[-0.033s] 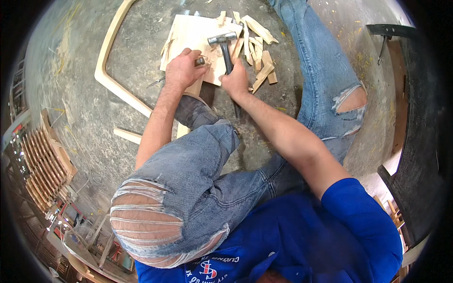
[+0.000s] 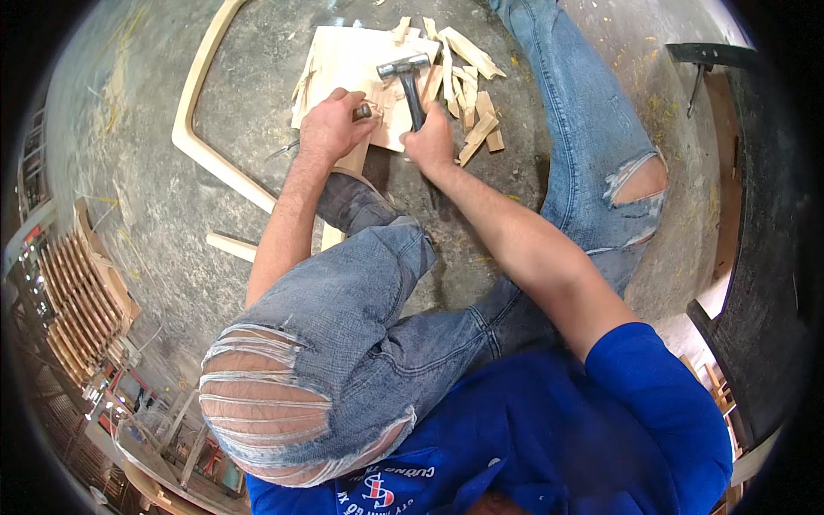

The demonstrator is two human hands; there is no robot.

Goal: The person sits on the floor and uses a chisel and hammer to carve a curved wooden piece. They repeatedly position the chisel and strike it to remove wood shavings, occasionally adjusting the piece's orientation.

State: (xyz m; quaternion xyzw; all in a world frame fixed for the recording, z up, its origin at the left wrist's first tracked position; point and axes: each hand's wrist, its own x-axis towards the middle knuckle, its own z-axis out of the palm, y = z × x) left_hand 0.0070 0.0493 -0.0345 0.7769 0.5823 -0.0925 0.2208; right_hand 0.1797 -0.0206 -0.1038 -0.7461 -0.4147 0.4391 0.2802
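Observation:
My left hand [image 2: 330, 129] is closed around what looks like a chisel [image 2: 362, 112]; its dark round handle end shows at the thumb side. A thin metal piece [image 2: 283, 149] sticks out on the hand's other side, perhaps its blade. My right hand [image 2: 431, 140] grips a hammer [image 2: 403, 67] by its dark handle, the steel head above and right of the chisel's end. Beneath both lies a pale wooden board [image 2: 339, 56] with shavings on it. A narrow wooden piece [image 2: 354, 160] runs from below my left hand toward my shoe [image 2: 354, 199].
Split wood scraps [image 2: 470, 81] lie right of the board. A bent wooden frame [image 2: 193, 137] rests on the concrete floor at left, with a short wooden strip [image 2: 232, 246] below it. Slatted wooden parts [image 2: 81, 296] stand far left. A black curved object [image 2: 772, 257] fills the right edge.
The hammer and my right hand have shifted very slightly. My left hand stays where it was.

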